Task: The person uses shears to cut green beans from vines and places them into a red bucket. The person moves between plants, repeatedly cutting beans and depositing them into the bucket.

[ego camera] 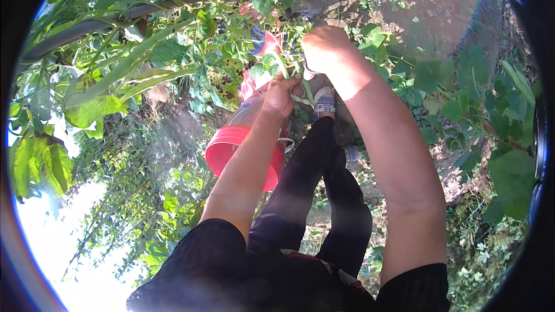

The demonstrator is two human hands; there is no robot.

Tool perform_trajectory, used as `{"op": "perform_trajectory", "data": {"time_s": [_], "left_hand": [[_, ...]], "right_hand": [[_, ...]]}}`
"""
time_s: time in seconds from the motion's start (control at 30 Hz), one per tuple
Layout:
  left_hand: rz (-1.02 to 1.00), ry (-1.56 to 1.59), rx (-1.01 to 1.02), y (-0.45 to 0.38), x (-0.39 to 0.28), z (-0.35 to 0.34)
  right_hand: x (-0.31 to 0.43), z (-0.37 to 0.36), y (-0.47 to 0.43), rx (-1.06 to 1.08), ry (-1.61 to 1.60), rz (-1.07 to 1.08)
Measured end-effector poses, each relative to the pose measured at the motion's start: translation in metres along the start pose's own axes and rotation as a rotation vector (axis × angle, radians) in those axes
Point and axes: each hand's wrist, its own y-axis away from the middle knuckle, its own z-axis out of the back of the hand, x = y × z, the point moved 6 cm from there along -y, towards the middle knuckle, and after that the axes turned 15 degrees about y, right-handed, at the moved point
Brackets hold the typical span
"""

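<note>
My left hand point(281, 94) pinches slender green bean pods point(306, 91) between thumb and fingers, with pod ends sticking out above and below the grip. Just up and right of it, my right hand point(326, 47) is curled around a small scissors-like tool point(308, 72). Only a dark loop and a thin tip of that tool show; the rest is hidden by the hand. Below my left hand, partly covered by the forearm, is a red plastic bucket point(225, 141) with a white handle point(288, 144).
Bean vines with broad leaves point(223, 78) crowd the left, hung with long pods point(125, 67). A grey pole point(91, 30) crosses the upper left. More pods point(518, 80) hang at far right. My patterned shoe point(324, 100) stands on leafy soil below my hands.
</note>
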Motion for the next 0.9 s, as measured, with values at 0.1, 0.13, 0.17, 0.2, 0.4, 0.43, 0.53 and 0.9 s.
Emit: {"op": "perform_trajectory", "data": {"time_s": [0.1, 0.13, 0.17, 0.2, 0.4, 0.43, 0.53, 0.9], "left_hand": [[-0.004, -0.068, -0.002, 0.006, -0.001, 0.0], [-0.006, -0.098, 0.002, 0.008, -0.002, 0.001], [-0.008, -0.126, 0.006, 0.011, -0.003, 0.001], [0.024, -0.119, -0.054, 0.016, 0.001, -0.005], [0.034, -0.09, -0.183, 0.095, -0.009, 0.002], [0.072, -0.078, -0.209, 0.117, -0.012, 0.002], [-0.029, -0.093, -0.257, 0.196, -0.036, 0.017], [0.042, -0.861, -0.847, 0.343, -0.097, 0.106]], "right_hand": [[0.007, 0.007, -0.003, 0.084, 0.047, -0.015], [0.009, 0.008, -0.001, 0.102, 0.043, 0.024], [0.01, 0.009, 0.003, 0.15, 0.03, 0.03], [0.003, -0.002, 0.006, 0.206, 0.018, 0.018], [-0.017, -0.025, 0.094, 0.178, -0.129, -0.156], [-0.023, -0.036, 0.118, 0.086, -0.13, -0.186], [-0.017, -0.046, 0.197, 0.368, -0.186, -0.293], [0.052, 0.009, 0.398, 0.285, -0.212, -0.317]]}}
